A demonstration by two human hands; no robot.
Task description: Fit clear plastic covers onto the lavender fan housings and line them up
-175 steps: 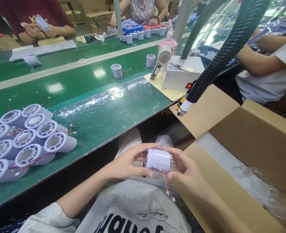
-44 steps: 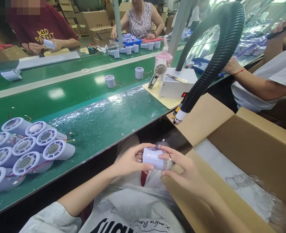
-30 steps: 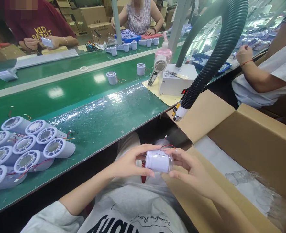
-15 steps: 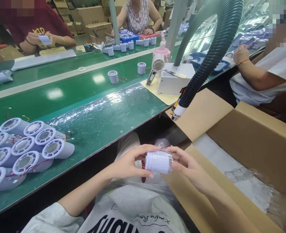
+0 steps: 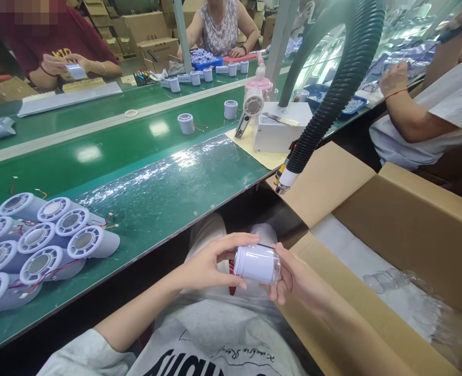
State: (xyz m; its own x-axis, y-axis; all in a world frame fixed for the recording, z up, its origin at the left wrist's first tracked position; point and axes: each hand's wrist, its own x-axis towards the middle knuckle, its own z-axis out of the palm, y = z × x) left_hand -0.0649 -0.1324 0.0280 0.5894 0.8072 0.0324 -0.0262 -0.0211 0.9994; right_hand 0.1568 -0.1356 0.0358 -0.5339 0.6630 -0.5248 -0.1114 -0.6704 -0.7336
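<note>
Above my lap I hold a pale lavender plastic cylinder (image 5: 252, 263) on its side, with a clear plastic cover around its body and right end. My left hand (image 5: 219, 261) is closed on its ringed left end, thumb below and fingers over the top. On the clear right end, my right hand (image 5: 288, 271) is wrapped with its fingertips showing underneath. Similar lavender cylinders (image 5: 93, 241) with round grilles and thin wires lie stacked on the green bench at the left.
An open cardboard box (image 5: 415, 209) with clear plastic covers (image 5: 388, 282) stands at my right. A black ribbed hose (image 5: 333, 94) hangs over the bench edge. On the green belt (image 5: 125, 138) stand two cylinders (image 5: 186, 124). Co-workers sit across and at the right.
My right hand has turned around the clear end, its fingers moving lower and underneath. My left hand keeps its hold. The two cylinders on the belt have shifted slightly right.
</note>
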